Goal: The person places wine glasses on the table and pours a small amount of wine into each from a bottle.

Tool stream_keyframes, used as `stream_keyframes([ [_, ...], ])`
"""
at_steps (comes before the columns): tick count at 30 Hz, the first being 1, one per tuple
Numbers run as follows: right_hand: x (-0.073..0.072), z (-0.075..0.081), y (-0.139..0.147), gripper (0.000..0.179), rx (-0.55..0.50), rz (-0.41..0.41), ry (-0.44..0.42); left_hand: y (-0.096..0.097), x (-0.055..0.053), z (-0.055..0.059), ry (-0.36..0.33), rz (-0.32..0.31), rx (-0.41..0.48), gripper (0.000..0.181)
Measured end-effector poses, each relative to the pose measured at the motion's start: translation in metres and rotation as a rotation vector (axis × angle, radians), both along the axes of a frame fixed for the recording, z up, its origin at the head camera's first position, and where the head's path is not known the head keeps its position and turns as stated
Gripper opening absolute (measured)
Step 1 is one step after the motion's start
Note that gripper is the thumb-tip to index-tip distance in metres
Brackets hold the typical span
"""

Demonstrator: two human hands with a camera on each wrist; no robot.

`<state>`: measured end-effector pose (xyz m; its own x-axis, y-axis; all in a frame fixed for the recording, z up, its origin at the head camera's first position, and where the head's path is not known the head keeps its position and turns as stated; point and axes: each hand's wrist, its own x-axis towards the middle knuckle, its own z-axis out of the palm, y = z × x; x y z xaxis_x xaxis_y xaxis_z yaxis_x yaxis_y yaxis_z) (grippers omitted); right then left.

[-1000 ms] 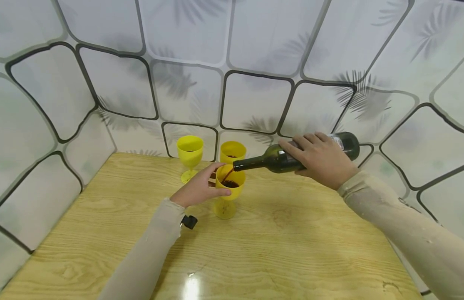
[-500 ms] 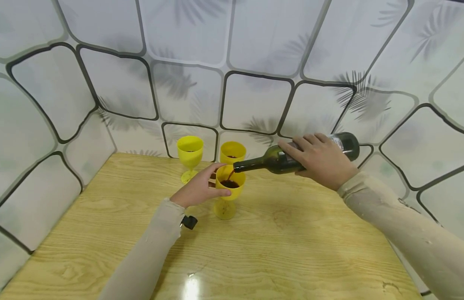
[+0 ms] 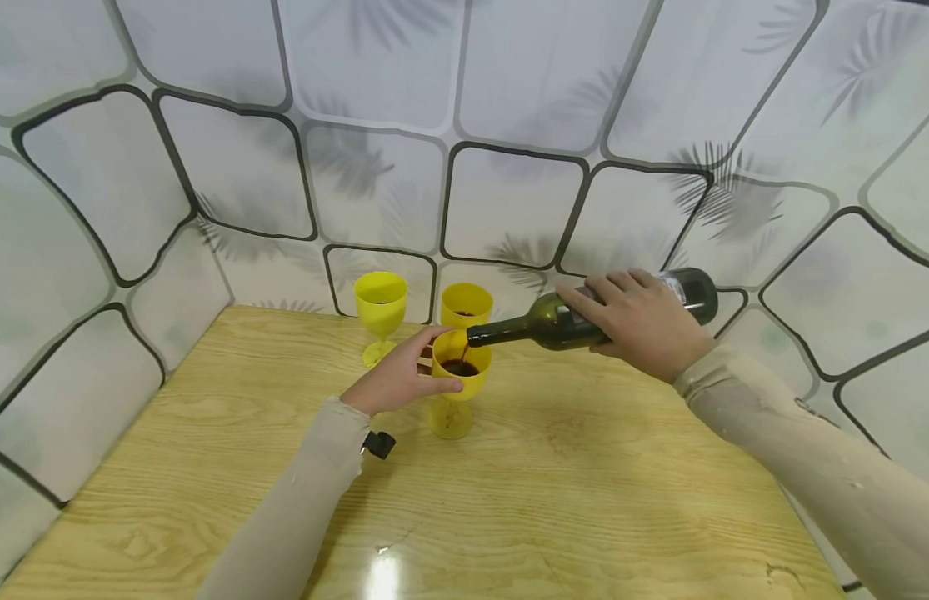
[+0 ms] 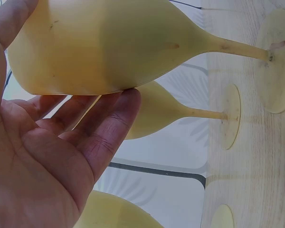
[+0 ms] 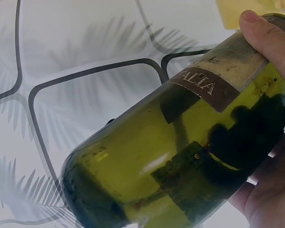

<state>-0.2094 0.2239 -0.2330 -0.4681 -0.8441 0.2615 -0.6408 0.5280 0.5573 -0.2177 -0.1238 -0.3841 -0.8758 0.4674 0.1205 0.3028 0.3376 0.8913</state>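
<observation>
In the head view my right hand (image 3: pixel 647 321) grips a dark green wine bottle (image 3: pixel 557 325), tilted with its mouth over the rim of the front yellow goblet (image 3: pixel 471 385). A thin dark red stream drops from the mouth into dark liquid in that goblet. My left hand (image 3: pixel 399 377) holds the goblet's bowl, thumb on the near side and fingers on the far side. The left wrist view shows the goblet's foot (image 4: pixel 278 61) on the table. In the right wrist view the bottle's label (image 5: pixel 199 88) reads "ITALIA", with liquid visible through the green glass.
Behind the front goblet stand two more yellow goblets, one at the back left (image 3: pixel 380 310) and one at the back right (image 3: pixel 466 302), both with dark contents. The wooden table (image 3: pixel 569 500) meets a patterned wall covering (image 3: pixel 516 200) at its back and sides.
The bottle's base has dipped slightly, so the bottle lies a little flatter. The stream now falls more steeply, closer to the bottle's mouth. The left hand and goblets have stayed put.
</observation>
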Motion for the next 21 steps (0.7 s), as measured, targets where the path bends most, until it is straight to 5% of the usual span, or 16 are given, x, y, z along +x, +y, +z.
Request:
stream_keyframes([
  [21,0.0005,-0.003,-0.003,0.105,0.026,-0.018,-0.002,0.0001,-0.0006,-0.0005,0.004,0.007,-0.006,0.083],
])
